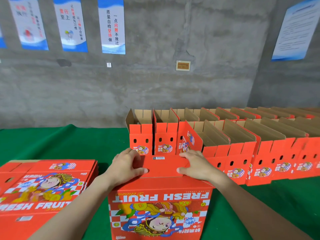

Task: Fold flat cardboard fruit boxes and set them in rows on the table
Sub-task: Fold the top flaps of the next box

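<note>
A red fruit box (159,210) stands on the green counter (69,144) right in front of the person, its "FRESH FRUIT" print upside down. Both hands rest on its closed top flap (162,166). The left hand (127,164) lies on the flap's left end and the right hand (196,165) on its right end. They are set apart, fingers laid fairly flat and pressing down, thumbs pointing toward each other. Whether the left fingertips hook over the far edge is hard to tell. A small barcode label (158,158) sits between the hands. The box's bottom is cut off by the frame. To the left lies a stack of flat boxes (43,187), cropped at the left edge. Just behind and to the right, rows of folded boxes (233,149) stand open-topped and run out of view. The wall posters (111,25) are partly blurred.
</note>
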